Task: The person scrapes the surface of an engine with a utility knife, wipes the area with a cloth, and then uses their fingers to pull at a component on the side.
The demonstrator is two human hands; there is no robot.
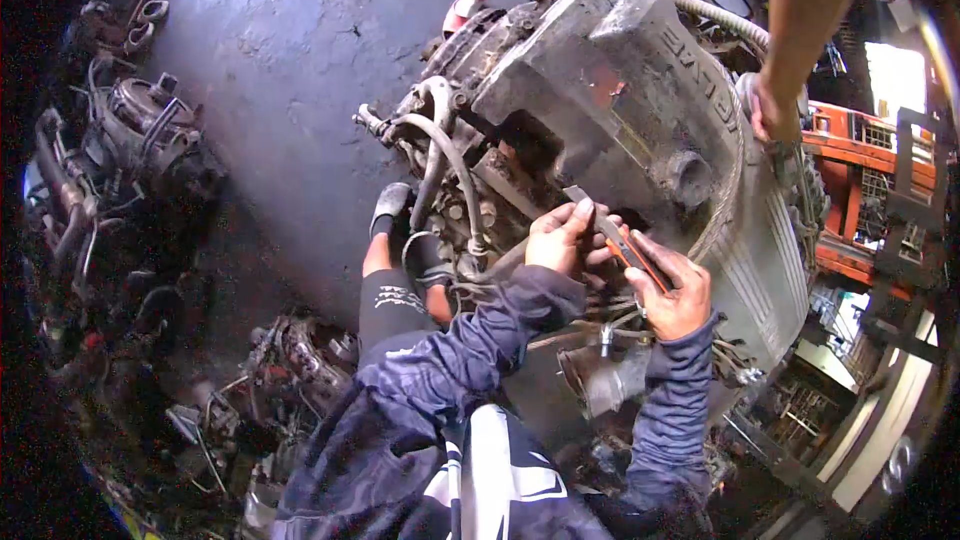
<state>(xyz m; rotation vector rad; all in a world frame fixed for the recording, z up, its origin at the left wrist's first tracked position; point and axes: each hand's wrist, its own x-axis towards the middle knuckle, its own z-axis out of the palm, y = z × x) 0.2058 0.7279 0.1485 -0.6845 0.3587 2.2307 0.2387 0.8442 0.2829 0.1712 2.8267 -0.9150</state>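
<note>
An orange and black cutter knife (632, 258) with a flat metal blade is held between my hands, over the front edge of a large grey engine (600, 70). My left hand (562, 238) pinches the blade near its tip, thumb on top. The fingers of my right hand (677, 290) are wrapped round the knife's handle. Hoses (437, 135) and a dirty metal assembly lie just left of my left hand. Below my hands a small bolt-like fitting (606, 340) shows among tubes.
Another person's arm (815, 20) reaches down onto the engine's right side. A second arm with a glove (462, 12) is at the engine's far edge. Engine parts (150, 120) lie at the left. Orange racking (860, 140) stands at the right.
</note>
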